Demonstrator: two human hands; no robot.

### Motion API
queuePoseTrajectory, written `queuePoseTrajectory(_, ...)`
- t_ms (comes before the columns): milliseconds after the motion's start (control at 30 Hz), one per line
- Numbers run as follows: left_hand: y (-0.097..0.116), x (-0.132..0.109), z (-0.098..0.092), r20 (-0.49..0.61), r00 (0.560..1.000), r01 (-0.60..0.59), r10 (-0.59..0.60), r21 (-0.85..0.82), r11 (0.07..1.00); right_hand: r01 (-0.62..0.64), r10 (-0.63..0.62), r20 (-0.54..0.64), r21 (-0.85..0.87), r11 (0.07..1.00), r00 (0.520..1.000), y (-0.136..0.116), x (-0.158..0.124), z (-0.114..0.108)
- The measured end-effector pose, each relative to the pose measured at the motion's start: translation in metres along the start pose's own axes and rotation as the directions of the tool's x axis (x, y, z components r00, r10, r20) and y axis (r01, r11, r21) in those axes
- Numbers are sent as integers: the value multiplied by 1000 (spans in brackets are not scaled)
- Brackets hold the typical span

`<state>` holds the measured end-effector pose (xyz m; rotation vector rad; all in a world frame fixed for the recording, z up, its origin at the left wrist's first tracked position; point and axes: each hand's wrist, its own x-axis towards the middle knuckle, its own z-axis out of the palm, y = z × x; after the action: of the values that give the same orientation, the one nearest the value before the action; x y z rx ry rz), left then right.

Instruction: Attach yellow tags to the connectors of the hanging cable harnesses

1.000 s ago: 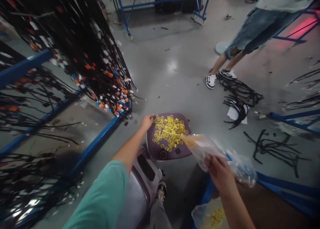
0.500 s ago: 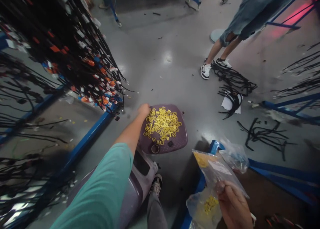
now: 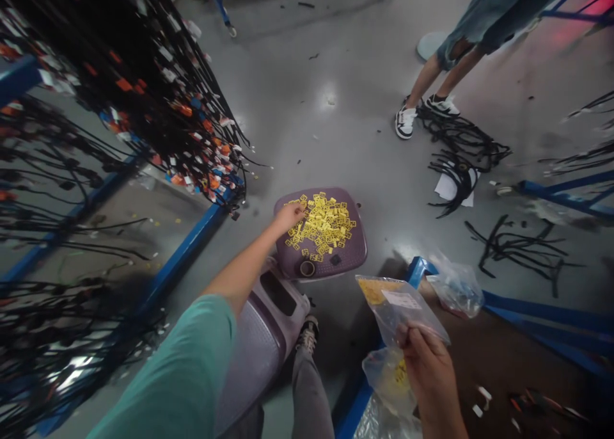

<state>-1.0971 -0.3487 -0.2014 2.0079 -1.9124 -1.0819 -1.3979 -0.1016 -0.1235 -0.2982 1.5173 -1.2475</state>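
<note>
Many small yellow plastic pieces (image 3: 329,218) lie heaped on a purple plastic seat (image 3: 355,260). My left hand (image 3: 289,216) is at the left edge of the heap, fingers drawn together; whatever is between them is too small to make out. A dark ring like a tape roll (image 3: 307,269) and a small black piece (image 3: 335,259) rest near the seat's front edge. My right hand (image 3: 425,356) pinches a clear zip bag (image 3: 391,308) with a white label and yellow-orange contents in its far corner. Below it is another clear bag (image 3: 396,378) with yellow pieces inside.
Black cable bundles (image 3: 192,106) with coloured connectors hang on a blue rack at left. A blue-framed brown board (image 3: 508,368) stands at right, with a crumpled plastic bag (image 3: 458,288). Another person's legs (image 3: 434,80) stand ahead; loose black cables (image 3: 515,250) lie on the floor.
My left hand has moved from the seat's left rim rightward onto the edge of the yellow heap. The right hand has raised the bag slightly away from the lower bag. The view has shifted.
</note>
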Motion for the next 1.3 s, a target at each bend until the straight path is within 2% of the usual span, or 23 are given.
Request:
queuePoseTrajectory(133, -30, -34, 6, -64, 988, 145, -142, 48, 988, -8, 7, -14, -16, 1000, 1000, 2, -5, 1)
queuePoseTrajectory(267, -48, -55, 26, -51, 981, 192, -189, 53, 980, -41, 42, -42, 13, 999, 998, 6, -10, 2)
queuePoseTrajectory(367, -50, -58, 38, -75, 981, 179, -177, 19, 984, -17, 18, -41, 11, 1000, 999, 9, -13, 4)
queuePoseTrajectory(467, -50, -58, 41, -84, 982, 163, -167, -52, 985, -1, 0, -23, -16, 1000, 1000, 10, -17, 6)
queuePoseTrajectory(633, -54, -60, 43, -94, 977, 164, -194, -263, 951, 15, -15, -34, -18, 1000, 999, 10, -22, 6)
queuePoseTrajectory(733, -59, -65, 46, -72, 967, 189, -245, -446, 875, 21, -21, -35, -15, 1000, 999, 14, -24, 5)
queuePoseTrajectory(833, -64, -77, 47, -8, 964, 197, -266, -650, 734, 7, -8, -52, -16, 1000, 999, 17, -25, 2)
queuePoseTrajectory(933, -65, -92, 44, 53, 974, 176, -222, -795, 580, -21, 22, -77, 5, 1000, 997, 19, -26, 1)
queuePoseTrajectory(1033, -64, -104, 43, 73, 987, 137, -146, -858, 496, -10, 12, -80, 17, 1000, 997, 19, -27, 1)
queuePoseTrajectory(1133, -62, -106, 48, 64, 991, 118, -120, -846, 520, 23, -23, -71, 0, 1000, 997, 17, -29, 3)
queuePoseTrajectory(1300, -54, -95, 64, -29, 988, 99, -153, -642, 761, 18, -17, -99, 10, 1000, 995, 9, -29, 10)
